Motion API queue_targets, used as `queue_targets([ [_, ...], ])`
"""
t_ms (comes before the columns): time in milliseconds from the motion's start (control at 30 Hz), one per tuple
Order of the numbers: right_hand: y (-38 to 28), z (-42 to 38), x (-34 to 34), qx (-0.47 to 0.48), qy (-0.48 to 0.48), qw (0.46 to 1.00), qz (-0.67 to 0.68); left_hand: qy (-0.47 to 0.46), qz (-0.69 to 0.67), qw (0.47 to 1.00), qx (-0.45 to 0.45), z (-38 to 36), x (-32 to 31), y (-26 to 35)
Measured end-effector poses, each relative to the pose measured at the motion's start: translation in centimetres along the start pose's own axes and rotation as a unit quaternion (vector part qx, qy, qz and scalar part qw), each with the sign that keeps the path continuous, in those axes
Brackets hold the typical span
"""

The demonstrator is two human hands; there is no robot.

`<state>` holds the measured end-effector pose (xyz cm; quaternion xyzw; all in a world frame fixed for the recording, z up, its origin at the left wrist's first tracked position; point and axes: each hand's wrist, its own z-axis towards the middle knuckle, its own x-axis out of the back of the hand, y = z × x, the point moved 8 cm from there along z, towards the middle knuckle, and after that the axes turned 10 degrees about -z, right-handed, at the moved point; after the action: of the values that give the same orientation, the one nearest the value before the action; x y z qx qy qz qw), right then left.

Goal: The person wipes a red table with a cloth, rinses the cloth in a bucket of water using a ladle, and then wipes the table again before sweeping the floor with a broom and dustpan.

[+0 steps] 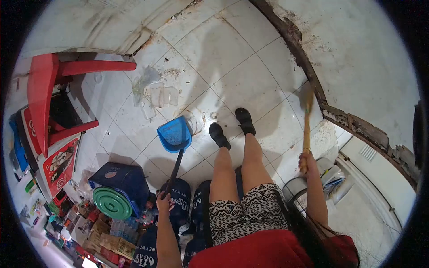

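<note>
My left hand [164, 202] is closed round the dark handle of a blue dustpan [174, 135], whose pan rests on the tiled floor left of my feet. In my right hand [307, 163] is the yellowish stick of a broom [307, 129]. Its blurred brush end reaches the floor by the damaged foot of the right wall. Clear plastic bags and containers [161, 94] lie on the tiles beyond the dustpan. Small dark bits of dirt [171, 72] are scattered around them.
A red plastic chair [60, 69] lies tipped at the left. Several dark blue gas cylinders [178, 201] stand close by my legs, near a blue bin and a green lid [112, 203]. Pots and metalware [333, 178] sit at the right. A broken, rotten wall edge [308, 67] curves along the right.
</note>
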<state>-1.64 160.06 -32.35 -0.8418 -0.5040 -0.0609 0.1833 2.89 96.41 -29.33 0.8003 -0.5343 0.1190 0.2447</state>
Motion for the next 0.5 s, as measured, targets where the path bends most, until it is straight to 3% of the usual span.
queue_targets([
  [67,1.1,7.5,3.8,-0.024,-0.048,0.989,0.141,-0.013,-0.015,0.999,0.031,-1.1,-0.9,-1.1],
  [133,-4.4,7.6,3.2,0.027,-0.06,0.952,0.298,0.012,-0.012,0.999,0.033,-1.0,-1.7,-2.2],
  [200,-7.7,11.1,3.0,0.002,0.075,0.953,0.293,0.015,0.005,0.999,0.028,-2.2,-2.9,-2.2],
  [233,-10.3,13.6,1.2,0.108,-0.035,0.968,0.224,0.024,0.0,0.999,0.029,-2.4,-3.2,-2.4],
  [267,-11.6,16.4,-1.0,0.112,-0.071,0.959,0.25,0.031,-0.003,0.999,0.03,-2.6,-3.6,-2.5],
  [333,-15.0,16.3,-8.6,0.1,-0.157,0.972,0.146,0.009,0.007,0.999,0.032,-3.1,-4.8,-3.1],
  [367,-16.2,16.6,-12.5,0.16,-0.261,0.95,0.054,0.03,0.013,0.999,0.038,-3.9,-5.4,-3.1],
  [400,-16.0,17.8,-14.9,0.118,-0.131,0.984,0.034,0.052,0.021,0.998,0.043,-4.2,-5.7,-3.1],
  [433,-15.0,19.6,-18.5,0.066,-0.288,0.952,-0.077,0.029,-0.026,0.998,0.048,-4.0,-6.3,-3.7],
  [467,-15.5,20.0,-20.3,0.114,-0.133,0.972,-0.155,0.03,-0.027,0.998,0.048,-4.0,-6.8,-4.1],
  [500,-16.3,16.0,-22.5,0.136,-0.112,0.966,-0.192,0.032,-0.05,0.996,0.06,-4.0,-7.1,-4.7],
])
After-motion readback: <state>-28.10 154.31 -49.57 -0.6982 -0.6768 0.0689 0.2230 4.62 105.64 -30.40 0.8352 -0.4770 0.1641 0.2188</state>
